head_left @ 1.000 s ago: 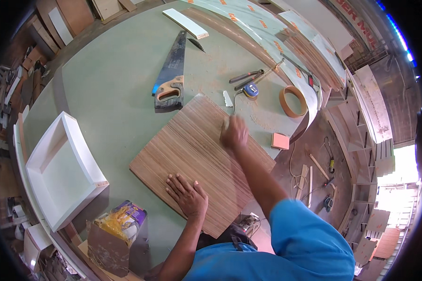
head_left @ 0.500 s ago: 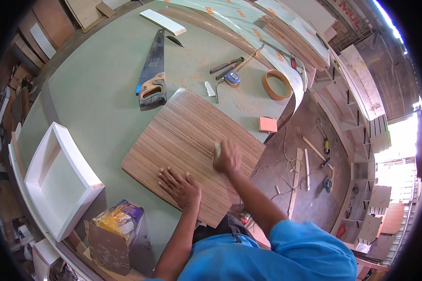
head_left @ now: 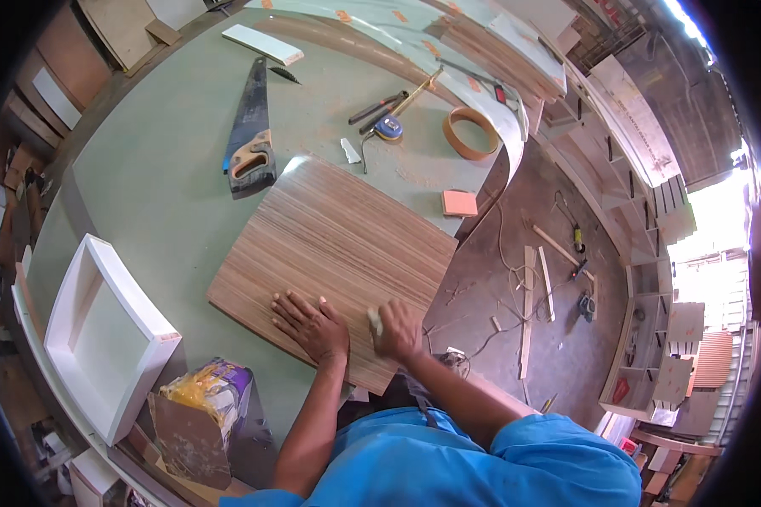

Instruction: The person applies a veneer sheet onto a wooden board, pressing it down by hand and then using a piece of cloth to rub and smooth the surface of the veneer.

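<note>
A brown wood-grain board [head_left: 338, 237] lies flat on the pale green worktable, one edge close to my body. My left hand [head_left: 314, 328] rests on it with the palm down and the fingers spread. To its right, my right hand [head_left: 400, 331] is closed round a small pale wad [head_left: 375, 320] over the board's near part. Most of the wad is hidden by the fingers, so its kind cannot be made out. Past the board's far right edge sits a small orange block [head_left: 459, 203].
Beyond the board lie a handsaw [head_left: 252, 139], a blue tape measure [head_left: 388, 128], pliers [head_left: 382, 108] and a roll of edge banding [head_left: 471, 133]. On the left stand a white box frame [head_left: 156, 363] and a cardboard box [head_left: 190, 439] with yellow stuff inside. Cords and wood strips [head_left: 528, 313] litter the floor.
My right hand has slid toward my body along the board, still closed round the pale wad. My left hand stays flat in the same spot. The whole view has shifted slightly.
</note>
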`<state>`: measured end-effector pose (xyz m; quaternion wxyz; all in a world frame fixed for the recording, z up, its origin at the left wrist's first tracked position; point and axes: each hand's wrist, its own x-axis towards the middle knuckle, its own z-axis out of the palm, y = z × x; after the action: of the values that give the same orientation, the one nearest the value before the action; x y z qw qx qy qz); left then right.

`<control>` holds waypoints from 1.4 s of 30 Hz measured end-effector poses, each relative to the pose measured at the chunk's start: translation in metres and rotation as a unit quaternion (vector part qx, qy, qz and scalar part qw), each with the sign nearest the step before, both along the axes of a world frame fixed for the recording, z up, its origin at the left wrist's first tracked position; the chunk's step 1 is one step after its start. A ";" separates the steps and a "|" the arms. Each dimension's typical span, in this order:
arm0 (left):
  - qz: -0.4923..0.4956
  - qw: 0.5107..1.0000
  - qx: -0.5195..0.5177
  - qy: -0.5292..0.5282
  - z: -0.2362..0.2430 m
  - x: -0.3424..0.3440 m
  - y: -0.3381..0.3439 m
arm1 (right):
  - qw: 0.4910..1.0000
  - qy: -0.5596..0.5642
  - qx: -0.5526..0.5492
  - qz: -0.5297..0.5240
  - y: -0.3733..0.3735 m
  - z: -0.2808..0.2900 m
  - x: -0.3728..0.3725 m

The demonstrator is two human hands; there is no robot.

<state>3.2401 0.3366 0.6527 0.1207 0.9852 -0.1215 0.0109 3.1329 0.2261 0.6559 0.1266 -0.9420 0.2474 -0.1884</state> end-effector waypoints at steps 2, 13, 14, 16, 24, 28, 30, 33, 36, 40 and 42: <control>-0.006 1.000 0.001 0.007 0.002 0.000 0.002 | 0.999 -0.019 -0.016 -0.038 -0.035 -0.002 0.022; -0.024 0.999 -0.038 -0.028 -0.006 -0.003 -0.003 | 0.985 -0.017 -0.046 -0.166 -0.083 -0.018 0.053; -0.020 0.999 -0.040 -0.027 -0.007 -0.001 -0.002 | 0.995 0.028 0.007 -0.094 -0.041 -0.012 0.032; -0.002 1.000 -0.025 -0.019 -0.007 0.000 0.001 | 0.999 -0.042 0.021 -0.003 0.033 0.011 -0.012; -0.040 0.999 -0.006 -0.016 -0.002 -0.004 0.001 | 0.971 -0.039 -0.049 -0.232 -0.163 -0.002 0.052; -0.044 0.999 0.002 -0.022 -0.004 -0.006 -0.003 | 0.963 -0.024 -0.094 -0.252 -0.194 -0.006 0.053; -0.043 0.999 0.000 -0.033 -0.005 -0.002 -0.004 | 0.972 -0.031 -0.052 -0.228 -0.151 -0.013 0.040; -0.017 1.000 -0.024 -0.010 -0.008 -0.003 -0.004 | 0.986 0.005 -0.023 -0.164 -0.020 0.000 0.002; -0.012 1.000 -0.005 -0.013 -0.008 -0.002 -0.001 | 0.998 -0.026 0.018 -0.060 0.005 0.010 -0.028; -0.025 1.000 -0.004 0.001 -0.005 -0.006 0.000 | 0.983 -0.022 -0.063 -0.171 -0.108 0.002 -0.001; -0.035 0.999 -0.009 -0.008 -0.004 -0.004 -0.005 | 0.968 -0.016 -0.096 -0.232 -0.169 -0.006 0.008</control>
<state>3.2365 0.3320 0.6484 0.1286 0.9791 -0.1569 0.0160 3.1406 0.0575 0.6496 -0.0082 -0.8635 0.4379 -0.2502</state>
